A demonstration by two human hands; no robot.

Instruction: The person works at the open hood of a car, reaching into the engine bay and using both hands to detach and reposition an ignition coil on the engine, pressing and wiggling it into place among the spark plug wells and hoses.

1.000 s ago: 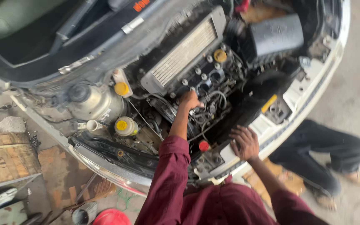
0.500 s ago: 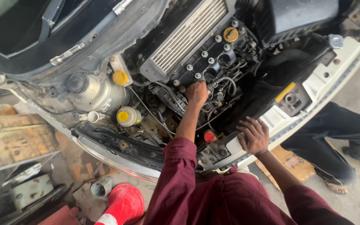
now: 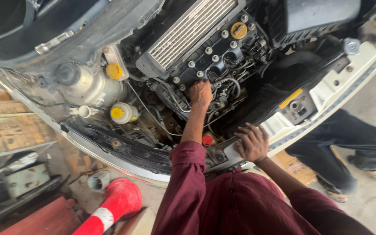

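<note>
I lean over an open car engine bay. My left hand (image 3: 201,93) reaches deep into the engine (image 3: 223,56), its back toward me. Its fingers are curled down among hoses and bolts just below the silver finned cover (image 3: 192,32), and what they grip is hidden. My right hand (image 3: 251,143) lies flat with its fingers spread on the white front panel (image 3: 327,98) of the car, holding nothing. A small red cap (image 3: 207,139) sits between my two arms. Both sleeves are maroon.
Another person's legs in dark trousers (image 3: 349,143) stand at the right by the bumper. A red and white cone (image 3: 118,202) lies low left. Yellow caps (image 3: 114,71) (image 3: 117,112) (image 3: 239,30) mark reservoirs and the filler. A black box (image 3: 318,15) sits top right.
The view has closed in and dropped, bringing the red cone into sight. My left hand stays at the same spot in the engine, and my right hand stays on the front panel.
</note>
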